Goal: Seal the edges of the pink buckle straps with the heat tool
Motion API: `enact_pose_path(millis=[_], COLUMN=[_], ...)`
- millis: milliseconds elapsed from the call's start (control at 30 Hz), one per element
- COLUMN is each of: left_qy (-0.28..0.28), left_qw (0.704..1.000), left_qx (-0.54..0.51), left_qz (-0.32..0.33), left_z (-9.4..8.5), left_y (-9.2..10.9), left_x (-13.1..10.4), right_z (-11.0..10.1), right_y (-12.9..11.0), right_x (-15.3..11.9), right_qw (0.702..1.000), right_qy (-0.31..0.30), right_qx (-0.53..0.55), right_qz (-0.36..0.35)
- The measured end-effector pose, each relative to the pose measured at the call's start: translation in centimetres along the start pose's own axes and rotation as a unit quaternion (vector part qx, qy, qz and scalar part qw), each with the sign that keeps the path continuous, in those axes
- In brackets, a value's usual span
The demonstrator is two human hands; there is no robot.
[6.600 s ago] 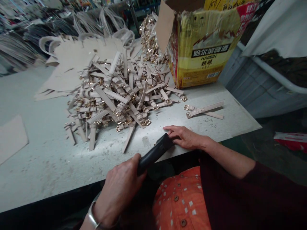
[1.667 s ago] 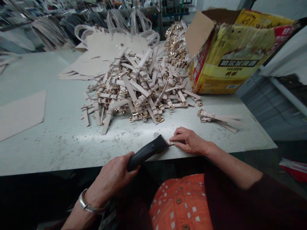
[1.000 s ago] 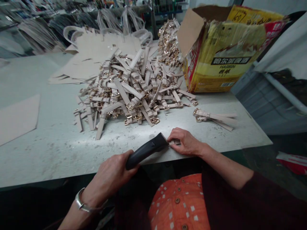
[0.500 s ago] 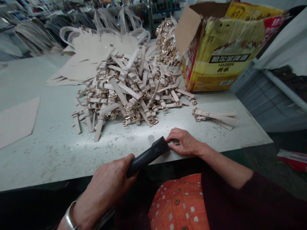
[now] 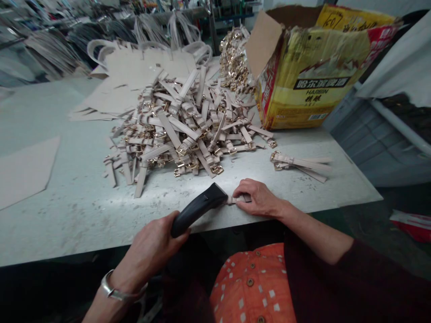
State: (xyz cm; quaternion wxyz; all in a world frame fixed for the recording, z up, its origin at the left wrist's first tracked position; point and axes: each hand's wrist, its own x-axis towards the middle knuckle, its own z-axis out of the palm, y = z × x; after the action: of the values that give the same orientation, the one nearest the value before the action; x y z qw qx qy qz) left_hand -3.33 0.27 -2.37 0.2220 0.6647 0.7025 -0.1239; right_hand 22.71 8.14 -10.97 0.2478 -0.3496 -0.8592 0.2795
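At the desk (image 5: 84, 215) edge, left hand (image 5: 151, 249) grips a tool (image 5: 197, 208); right hand (image 5: 257, 199) pins a strap (image 5: 235, 198) and could get nicked

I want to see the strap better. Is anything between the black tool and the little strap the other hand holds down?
Nothing visible: the black tool in the left hand meets the strap directly; right hand pins its other end.

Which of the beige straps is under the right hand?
The single strap at the table's near edge, pinned flat by the right hand, with the black tool in the left hand touching its end. The others lie in the pile.
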Motion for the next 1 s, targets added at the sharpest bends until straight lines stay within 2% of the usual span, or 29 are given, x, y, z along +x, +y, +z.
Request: enact_pose_path(millis=[167, 333, 533, 767, 1000], left_qy=[-0.012, -0.012, -0.014, -0.01, -0.009], left_qw=[0.999, 0.999, 0.998, 0.998, 0.999], left_qx=[-0.037, -0.049, -0.059, -0.067, -0.053], left_qz=[0.003, 0.004, -0.006, -0.001, 0.008], left_z=[0.5, 0.5, 0.7, 0.9, 0.7], left_y=[-0.7, -0.7, -0.6, -0.6, -1.0], left_x=[-0.5, -0.3, -0.4, -0.6, -0.8], right_z=[0.6, 0.9, 1.7, 1.0, -0.2], right_y=[-0.4, -1.1, -1.2, -0.4, 0.4], right_x=[0.5, 0.3, 0.4, 0.1, -1.8], right_qw=[0.999, 0.995, 0.989, 0.988, 0.998], right_qy=[0.021, 0.014, 0.026, 0.106, 0.058], right_qx=[-0.018, -0.094, -0.138, -0.021, -0.034], right_qz=[0.044, 0.012, 0.043, 0.107, 0.019])
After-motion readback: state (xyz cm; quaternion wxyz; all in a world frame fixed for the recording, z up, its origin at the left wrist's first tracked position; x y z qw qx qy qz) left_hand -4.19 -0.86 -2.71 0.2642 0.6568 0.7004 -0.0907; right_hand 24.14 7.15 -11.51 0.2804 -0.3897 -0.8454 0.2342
